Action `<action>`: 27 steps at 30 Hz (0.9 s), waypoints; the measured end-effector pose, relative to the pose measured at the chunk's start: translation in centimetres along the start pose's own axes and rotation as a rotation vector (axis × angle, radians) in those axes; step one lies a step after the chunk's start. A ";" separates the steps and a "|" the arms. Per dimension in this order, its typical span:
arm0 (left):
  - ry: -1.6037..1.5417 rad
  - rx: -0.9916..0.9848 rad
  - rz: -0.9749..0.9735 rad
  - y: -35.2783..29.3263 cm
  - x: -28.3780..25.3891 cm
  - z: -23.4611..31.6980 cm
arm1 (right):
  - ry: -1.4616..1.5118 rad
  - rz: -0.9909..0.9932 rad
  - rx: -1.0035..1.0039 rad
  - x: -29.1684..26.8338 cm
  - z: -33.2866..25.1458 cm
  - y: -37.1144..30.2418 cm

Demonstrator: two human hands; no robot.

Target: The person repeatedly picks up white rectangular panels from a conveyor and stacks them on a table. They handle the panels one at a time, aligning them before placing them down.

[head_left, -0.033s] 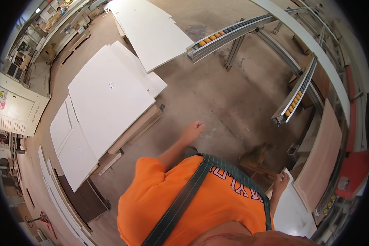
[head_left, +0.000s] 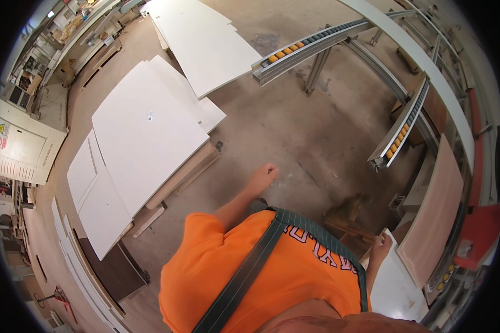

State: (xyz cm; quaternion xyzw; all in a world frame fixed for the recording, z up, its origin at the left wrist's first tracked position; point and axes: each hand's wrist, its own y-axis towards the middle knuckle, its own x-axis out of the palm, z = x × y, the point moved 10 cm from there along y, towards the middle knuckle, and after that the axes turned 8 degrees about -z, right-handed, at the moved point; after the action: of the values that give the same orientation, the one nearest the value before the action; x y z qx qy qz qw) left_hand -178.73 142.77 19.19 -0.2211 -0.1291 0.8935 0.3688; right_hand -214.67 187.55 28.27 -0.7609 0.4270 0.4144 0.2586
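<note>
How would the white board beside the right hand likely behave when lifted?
The white board is probably stiff: its visible edge looks straight. It may feel heavy, being much broader than the right hand. Its glare suggests a smooth, perhaps slippery face.

Wore a bright orange cloth shirt (head_left: 200, 275), ending at the short sleeve (head_left: 200, 225), well short of the left hand (head_left: 266, 173). Showed pale, dark-outlined block lettering (head_left: 323, 253), nearer the right hand (head_left: 382, 244). Bore broad dark-green fabric straps (head_left: 240, 273), pale-stitched.

Shirt (head_left: 205, 272) cropped, panel (head_left: 395, 283) by right hand (head_left: 381, 245) part-hidden
</note>
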 end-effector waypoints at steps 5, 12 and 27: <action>-0.171 -0.043 -0.080 3.1 1.1 -0.8 | -0.015 0.026 0.024 0.3 -0.9 2.0; -0.115 -0.024 -0.049 8.6 -2.4 -3.3 | -0.094 -0.005 0.023 1.7 -7.3 5.1; -0.401 0.171 -0.215 20.0 0.8 12.8 | -0.163 0.374 0.041 -10.2 -10.3 5.7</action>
State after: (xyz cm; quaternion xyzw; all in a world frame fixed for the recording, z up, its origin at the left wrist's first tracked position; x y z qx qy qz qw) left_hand -197.54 128.65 22.18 0.0076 -0.1465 0.8829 0.4461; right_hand -218.36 181.44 42.05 -0.6269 0.5470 0.5067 0.2260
